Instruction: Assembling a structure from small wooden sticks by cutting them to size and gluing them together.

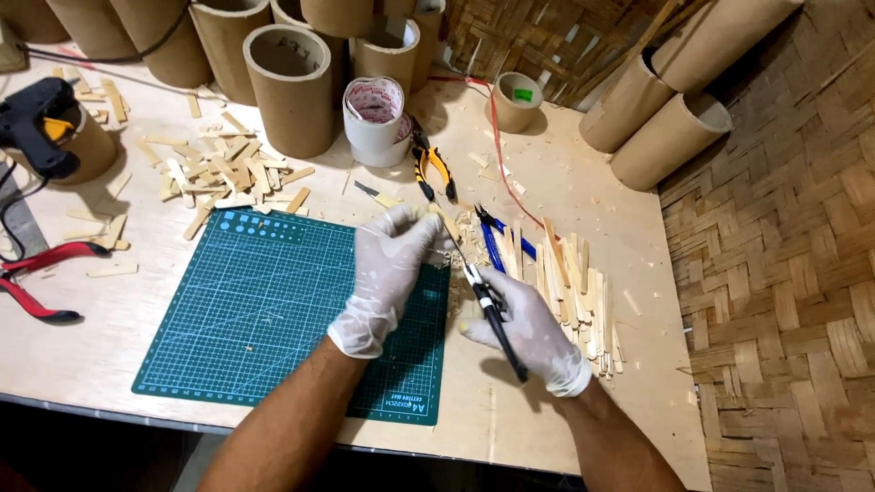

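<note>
Both hands wear white gloves. My left hand (386, 273) pinches a small wooden stick piece (443, 219) at the far right corner of the green cutting mat (255, 310). My right hand (529, 333) grips a black-handled craft knife (488, 305), whose blade points up toward that stick piece. A heap of wood shavings (469, 241) lies just beyond the blade. Long wooden sticks (574, 282) lie in a row right of my right hand.
Cut stick pieces (223, 173) are scattered behind the mat. Cardboard tubes (292, 87) stand along the back and right. A tape roll (374, 114), yellow pliers (433, 169), blue-handled pliers (497, 241), red cutters (36, 282) and a black glue gun (36, 118) lie around.
</note>
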